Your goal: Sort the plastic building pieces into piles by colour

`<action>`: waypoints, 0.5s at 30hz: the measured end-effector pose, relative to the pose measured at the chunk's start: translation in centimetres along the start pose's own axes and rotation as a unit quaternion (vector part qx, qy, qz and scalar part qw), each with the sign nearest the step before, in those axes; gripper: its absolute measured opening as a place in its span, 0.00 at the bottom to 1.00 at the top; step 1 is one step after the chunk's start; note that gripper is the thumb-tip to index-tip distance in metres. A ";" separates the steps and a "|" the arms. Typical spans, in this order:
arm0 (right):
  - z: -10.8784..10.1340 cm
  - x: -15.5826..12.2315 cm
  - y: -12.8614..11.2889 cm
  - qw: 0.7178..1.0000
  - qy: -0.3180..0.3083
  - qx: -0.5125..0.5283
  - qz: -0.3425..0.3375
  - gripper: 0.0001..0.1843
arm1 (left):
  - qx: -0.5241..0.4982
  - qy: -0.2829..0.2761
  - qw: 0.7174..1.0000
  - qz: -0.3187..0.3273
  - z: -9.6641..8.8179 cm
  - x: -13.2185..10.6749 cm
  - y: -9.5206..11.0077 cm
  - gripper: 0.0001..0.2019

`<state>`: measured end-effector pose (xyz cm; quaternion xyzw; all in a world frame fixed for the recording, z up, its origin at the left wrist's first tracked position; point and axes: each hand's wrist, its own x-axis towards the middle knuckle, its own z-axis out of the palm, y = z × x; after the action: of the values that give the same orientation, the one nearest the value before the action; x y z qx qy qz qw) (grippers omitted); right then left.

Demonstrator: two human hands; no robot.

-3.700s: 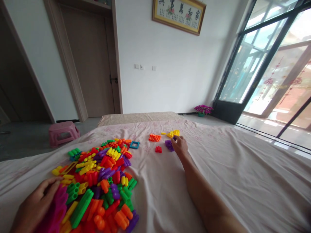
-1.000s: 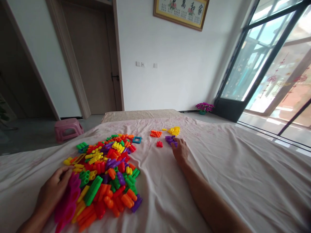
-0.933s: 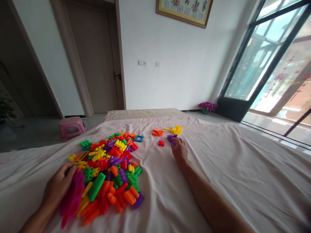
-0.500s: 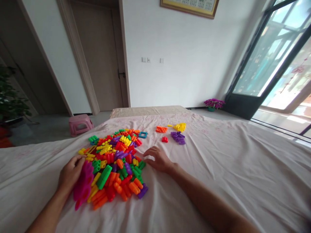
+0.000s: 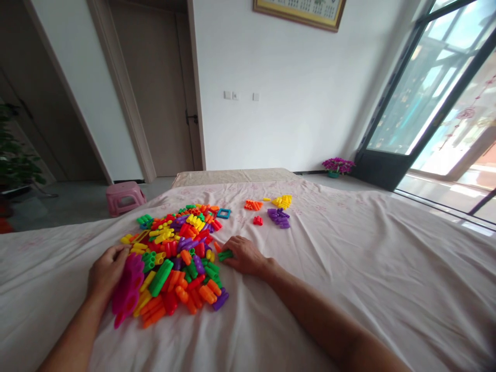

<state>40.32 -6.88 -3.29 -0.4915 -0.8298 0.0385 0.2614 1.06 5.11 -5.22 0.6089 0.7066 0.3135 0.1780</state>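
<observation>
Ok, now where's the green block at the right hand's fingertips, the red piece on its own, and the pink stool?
Green block (image 5: 225,254): head view, its uncovered part.
Red piece (image 5: 258,221): head view, its middle.
Pink stool (image 5: 124,188): head view, its seat.

Single head-worn view. Lens sits above and behind left hand (image 5: 105,273) and right hand (image 5: 246,256), facing forward, tilted down across cloth-covered surface (image 5: 341,263). Forearms (image 5: 329,316) reach in from bottom edge; left hand shows left of centre, right hand near mid-width, both below mid-height. Close enough to show both hands whole, wide enough to take in white wall (image 5: 290,93) well beyond hands, brown door (image 5: 155,98) beyond on left, glazing (image 5: 406,113) beyond on right. Framed panel (image 5: 304,11), high beyond hands, is cut by top edge.
</observation>
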 end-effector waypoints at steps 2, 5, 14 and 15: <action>0.0 -0.2 1.0 0.999 0.031 0.012 0.033 0.14 | -0.004 0.002 1.000 0.002 0.1 0.0 -0.1 0.26; -0.3 -0.6 2.9 0.993 0.087 0.037 0.076 0.15 | -0.008 0.002 1.000 0.008 0.1 -0.1 -0.3 0.25; -2.7 -2.3 10.2 0.938 0.275 -0.015 0.210 0.14 | 0.034 -0.022 0.999 0.009 0.4 0.8 -1.0 0.25; -3.3 -2.8 11.3 0.923 0.303 -0.028 0.237 0.15 | 0.043 -0.021 0.999 0.011 0.6 1.0 -1.3 0.26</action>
<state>51.96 -4.00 -5.14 -0.6693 -0.5708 -0.0744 0.4698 0.28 6.10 -6.35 0.6301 0.7087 0.2720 0.1635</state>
